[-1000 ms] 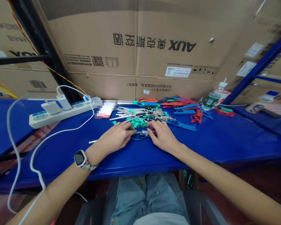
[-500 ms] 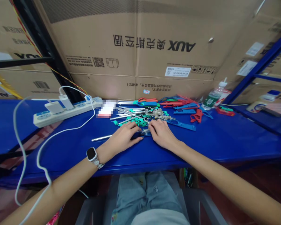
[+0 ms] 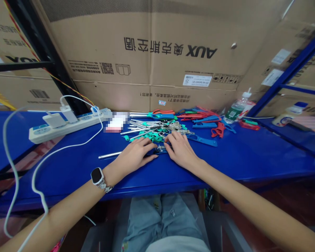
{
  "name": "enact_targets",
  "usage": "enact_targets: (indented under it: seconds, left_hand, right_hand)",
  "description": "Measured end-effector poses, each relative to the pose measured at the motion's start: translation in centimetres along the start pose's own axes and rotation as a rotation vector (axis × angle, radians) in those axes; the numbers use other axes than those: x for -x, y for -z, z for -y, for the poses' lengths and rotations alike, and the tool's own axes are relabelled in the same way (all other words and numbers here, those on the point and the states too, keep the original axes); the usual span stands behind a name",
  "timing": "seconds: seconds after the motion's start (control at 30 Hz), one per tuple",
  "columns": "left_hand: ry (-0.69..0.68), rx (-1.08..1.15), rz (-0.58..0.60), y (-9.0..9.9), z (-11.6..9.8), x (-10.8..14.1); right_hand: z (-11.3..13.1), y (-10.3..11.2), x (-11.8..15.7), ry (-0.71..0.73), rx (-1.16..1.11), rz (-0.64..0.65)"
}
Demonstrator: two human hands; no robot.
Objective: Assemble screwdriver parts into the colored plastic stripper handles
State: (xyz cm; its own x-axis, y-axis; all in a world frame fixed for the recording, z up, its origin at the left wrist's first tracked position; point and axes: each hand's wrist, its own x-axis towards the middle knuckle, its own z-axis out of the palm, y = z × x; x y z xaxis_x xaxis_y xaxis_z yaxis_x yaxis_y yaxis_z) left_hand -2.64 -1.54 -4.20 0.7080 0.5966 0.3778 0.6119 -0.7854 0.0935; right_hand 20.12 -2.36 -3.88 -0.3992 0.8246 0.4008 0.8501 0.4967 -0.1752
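Observation:
A long lighter with a blue handle shell lies low on the blue table in front of me. Its metal tube points left, out from under my left hand. My left hand is curled over it with thumb and fingers closed about the handle. At the right end of the shell, the bent fingers of my right hand press on small parts; the fingertips hide what exactly they grip. Just beyond both hands lies a pile of metal tubes with green fittings. A loose blue handle shell rests right of the pile.
Red shells lie at the back right, near a clear bottle and a red piece. A white power strip with plugged chargers sits left, its white cable crossing my left forearm. A cardboard wall stands behind.
The view has shifted slightly, so everything sits a little further left. My hands stay on the lighter, the right fingers and thumb drawn slightly closer over it.

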Motion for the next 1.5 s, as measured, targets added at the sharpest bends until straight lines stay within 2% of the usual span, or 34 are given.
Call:
enact_targets:
  seconds: [0.17,0.33,0.43,0.63,0.73,1.0,1.17,1.3,1.5]
  left_hand:
    - [-0.025,-0.019,0.020,0.1,0.1,0.1]
    - [-0.021,-0.011,0.011,0.0,0.0,0.1]
    - [0.002,0.024,0.005,-0.1,-0.1,0.1]
    - [0.083,0.092,-0.007,0.1,-0.2,0.1]
    - [0.082,0.103,0.003,0.2,-0.3,0.0]
    - [0.072,0.050,0.051,0.2,-0.1,-0.1]
    - [0.092,0.075,0.010,0.4,-0.6,-0.3]
    - [0.068,0.066,-0.019,0.4,-0.7,-1.0]
    - [-0.030,0.039,0.065,-0.1,0.2,-2.3]
  right_hand:
    - [-0.1,0.3,0.0,0.030,-0.044,0.001]
    - [-0.8,1.1,0.8,0.244,-0.050,0.040]
    - [-1.5,1.5,1.4,0.306,-0.025,0.084]
    - [-1.4,2.6,2.0,0.322,0.077,0.122]
    - [-0.9,2.8,2.4,0.298,0.071,0.142]
    - [-0.4,2.2,2.9,0.266,0.049,0.139]
    - [-0.7,1.4,2.8,0.292,-0.009,0.120]
    - [-0.8,0.9,2.6,0.317,0.016,0.127]
    - [-1.0,0.6,2.1,0.340,0.045,0.159]
